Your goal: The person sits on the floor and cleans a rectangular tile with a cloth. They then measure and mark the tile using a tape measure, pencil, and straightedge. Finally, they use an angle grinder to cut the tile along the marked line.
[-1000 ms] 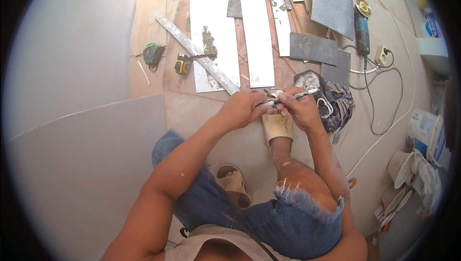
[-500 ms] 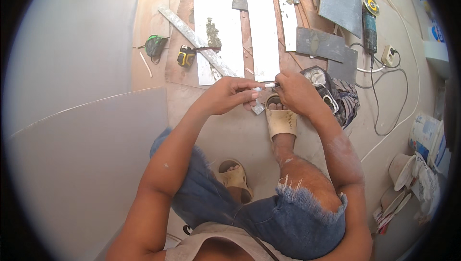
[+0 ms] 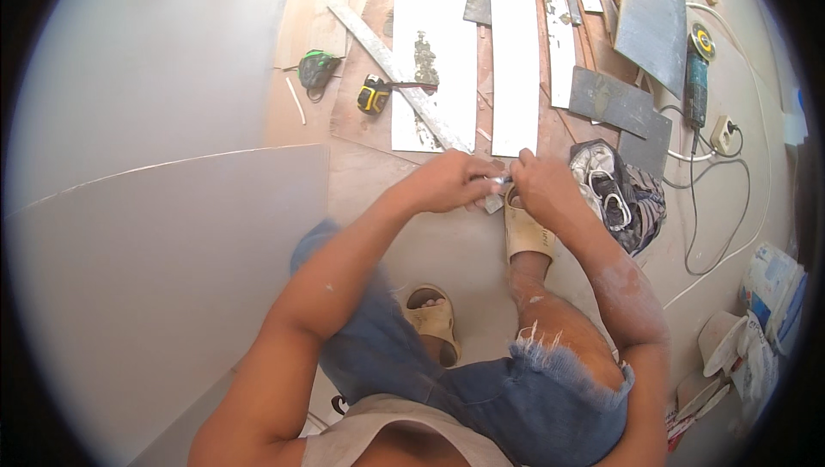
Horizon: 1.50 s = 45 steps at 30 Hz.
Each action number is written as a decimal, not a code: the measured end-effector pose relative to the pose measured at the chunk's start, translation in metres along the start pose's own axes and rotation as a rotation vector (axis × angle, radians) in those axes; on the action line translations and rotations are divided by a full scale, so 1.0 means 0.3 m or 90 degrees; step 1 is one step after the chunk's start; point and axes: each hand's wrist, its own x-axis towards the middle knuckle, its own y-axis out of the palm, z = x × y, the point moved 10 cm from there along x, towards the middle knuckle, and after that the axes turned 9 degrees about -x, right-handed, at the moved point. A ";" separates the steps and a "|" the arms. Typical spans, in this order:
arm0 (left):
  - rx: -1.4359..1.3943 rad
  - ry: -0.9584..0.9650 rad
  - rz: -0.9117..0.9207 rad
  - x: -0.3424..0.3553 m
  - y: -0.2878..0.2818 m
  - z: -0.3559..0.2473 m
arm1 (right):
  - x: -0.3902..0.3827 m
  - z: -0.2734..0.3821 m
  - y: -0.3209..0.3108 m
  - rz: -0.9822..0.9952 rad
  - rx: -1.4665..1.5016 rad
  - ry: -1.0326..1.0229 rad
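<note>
Both hands pinch a small metal piece above the sandal.

Left hand [image 3: 451, 182] and right hand [image 3: 540, 188] meet fingertip to fingertip on the piece [image 3: 501, 180], just over the sandal [image 3: 526, 231]. A ruler [image 3: 400, 76] runs up to them; tape measure [image 3: 373, 95], tiles [image 3: 514, 59], grinder [image 3: 696, 80] and bag [image 3: 623, 192] lie around.

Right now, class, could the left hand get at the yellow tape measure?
Probably yes. The tape measure lies in the open on the board ahead of the left hand, nothing covering it. But both hands pinch a small metal thing, so the left hand must let go first.
</note>
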 end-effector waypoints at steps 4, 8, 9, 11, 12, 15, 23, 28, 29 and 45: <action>0.118 0.045 -0.118 0.023 -0.116 0.027 | 0.012 -0.014 0.008 0.062 0.041 0.024; 0.341 -0.039 -0.656 -0.103 -0.546 0.105 | -0.022 -0.175 0.027 0.075 0.097 0.176; 0.376 -0.096 -0.771 -0.161 -0.620 0.146 | -0.037 -0.192 0.015 0.061 0.121 0.192; 0.358 -0.178 -0.759 -0.171 -0.682 0.233 | -0.069 -0.230 0.005 0.046 0.155 0.218; 0.316 -0.196 -0.716 -0.158 -0.698 0.266 | -0.079 -0.242 0.011 0.044 0.170 0.221; 0.232 -0.222 -0.625 -0.122 -0.693 0.320 | -0.108 -0.275 0.025 -0.011 0.212 0.232; -0.321 0.080 -0.584 -0.099 -0.695 0.193 | 0.001 -0.235 0.151 0.068 0.412 0.248; -0.916 0.303 -0.195 -0.003 -0.537 0.087 | 0.134 0.045 0.354 0.203 0.463 0.082; -0.963 0.354 -0.036 0.007 -0.489 0.037 | 0.140 0.085 0.364 0.250 0.491 0.046; 0.012 -0.240 0.060 0.163 0.020 0.142 | -0.008 -0.216 0.312 0.169 0.905 0.398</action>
